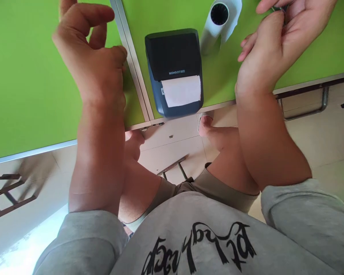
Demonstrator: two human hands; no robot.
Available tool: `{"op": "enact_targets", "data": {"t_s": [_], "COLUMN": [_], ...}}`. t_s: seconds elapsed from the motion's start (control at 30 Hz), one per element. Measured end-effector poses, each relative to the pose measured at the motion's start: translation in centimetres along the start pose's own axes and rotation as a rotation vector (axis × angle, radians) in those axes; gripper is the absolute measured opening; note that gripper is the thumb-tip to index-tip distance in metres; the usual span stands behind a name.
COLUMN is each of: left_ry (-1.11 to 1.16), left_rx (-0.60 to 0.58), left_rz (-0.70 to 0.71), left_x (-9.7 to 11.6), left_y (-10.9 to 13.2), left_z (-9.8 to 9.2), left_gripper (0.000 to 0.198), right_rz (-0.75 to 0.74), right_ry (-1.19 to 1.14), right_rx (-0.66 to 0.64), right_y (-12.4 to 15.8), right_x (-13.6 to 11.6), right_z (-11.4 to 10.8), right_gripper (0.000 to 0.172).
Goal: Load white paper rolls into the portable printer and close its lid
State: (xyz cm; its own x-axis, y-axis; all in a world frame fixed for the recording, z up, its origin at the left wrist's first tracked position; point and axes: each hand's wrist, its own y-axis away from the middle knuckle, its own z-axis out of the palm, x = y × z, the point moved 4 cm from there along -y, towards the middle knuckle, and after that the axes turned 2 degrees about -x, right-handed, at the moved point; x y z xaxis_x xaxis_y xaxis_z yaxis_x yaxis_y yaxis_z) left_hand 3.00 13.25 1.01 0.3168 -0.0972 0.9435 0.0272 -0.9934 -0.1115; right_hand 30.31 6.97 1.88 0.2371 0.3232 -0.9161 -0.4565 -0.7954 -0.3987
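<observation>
My left hand (88, 49) is raised over the green tabletop, left of the metal seam, its fingers bent and apart with nothing visible in them. At the upper right, my right hand (283, 42) has its fingers curled in; a small dark bit shows by the thumb, too hidden to name. Between the hands sits a dark label printer (173, 57) marked NIIMBOT, with a white label strip (183, 91) lying out of its front. Just behind it on the right stands a white paper roll (210, 34) with a dark hollow core and a loose end. Neither hand touches the printer or roll.
The green table (25, 95) has a metal-edged seam (134, 68) running to its front edge. Below are my legs and a tiled floor (172, 145). Metal frame legs (304, 109) show under the table at right, with dark bars (8, 191) at lower left.
</observation>
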Motion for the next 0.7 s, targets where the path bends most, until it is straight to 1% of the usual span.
{"op": "enact_targets", "data": {"t_s": [0.03,0.07,0.1,0.2,0.27,0.3,0.37,0.43,0.5,0.53,0.6,0.63,0.67,0.7], "left_ry": [0.018,0.031,0.037,0.044,0.091,0.133,0.224,0.283,0.331,0.373,0.479,0.515,0.521,0.522], "left_rx": [0.024,0.077,0.128,0.311,0.399,0.425,0.440,0.445,0.436,0.438,0.425,0.393,0.347,0.326], "left_rz": [-0.024,-0.025,-0.025,-0.011,0.069,0.125,0.224,0.250,0.260,0.278,0.374,0.430,0.478,0.513], "left_x": [0.1,0.3,0.4,0.4,0.3,0.3,0.3,0.4,0.5,0.6,0.8,0.9,0.9,0.7], "left_y": [0.1,0.1,0.1,0.0,0.0,-0.1,-0.1,-0.1,-0.1,-0.1,0.0,0.0,-0.1,-0.2], "left_z": [-0.2,-0.5,-0.7,-1.5,-2.1,-2.3,-2.5,-2.4,-1.9,-1.7,-1.3,-1.0,-0.8,-0.8], "left_gripper": [0.051,0.053,0.055,0.054,0.053,0.053,0.055,0.057,0.058,0.057,0.054,0.053,0.051,0.050], "right_rz": [-0.134,-0.253,-0.318,-0.290,-0.268,-0.267,-0.288,-0.308,-0.303,-0.310,-0.337,-0.359,-0.377,-0.372], "right_ry": [0.000,0.005,0.008,0.044,0.079,0.089,0.082,0.070,0.102,0.130,0.169,0.152,0.113,0.064], "right_rx": [-0.003,-0.005,-0.009,0.003,0.022,0.027,0.034,0.044,0.048,0.070,0.118,0.125,0.112,0.081], "right_y": [0.0,0.2,0.3,0.6,0.7,0.7,0.7,0.6,0.4,0.3,0.3,0.3,0.3,0.3], "right_x": [-0.2,-0.5,-0.6,-0.6,-0.9,-1.0,-1.0,-0.8,-0.3,-0.1,-0.1,-0.3,-0.5,-0.7], "right_z": [0.0,0.0,0.1,0.2,0.2,0.2,0.1,0.1,0.3,0.3,0.3,0.4,0.4,0.5], "right_gripper": [0.036,0.035,0.034,0.031,0.031,0.031,0.033,0.032,0.032,0.033,0.036,0.035,0.034,0.031]}}
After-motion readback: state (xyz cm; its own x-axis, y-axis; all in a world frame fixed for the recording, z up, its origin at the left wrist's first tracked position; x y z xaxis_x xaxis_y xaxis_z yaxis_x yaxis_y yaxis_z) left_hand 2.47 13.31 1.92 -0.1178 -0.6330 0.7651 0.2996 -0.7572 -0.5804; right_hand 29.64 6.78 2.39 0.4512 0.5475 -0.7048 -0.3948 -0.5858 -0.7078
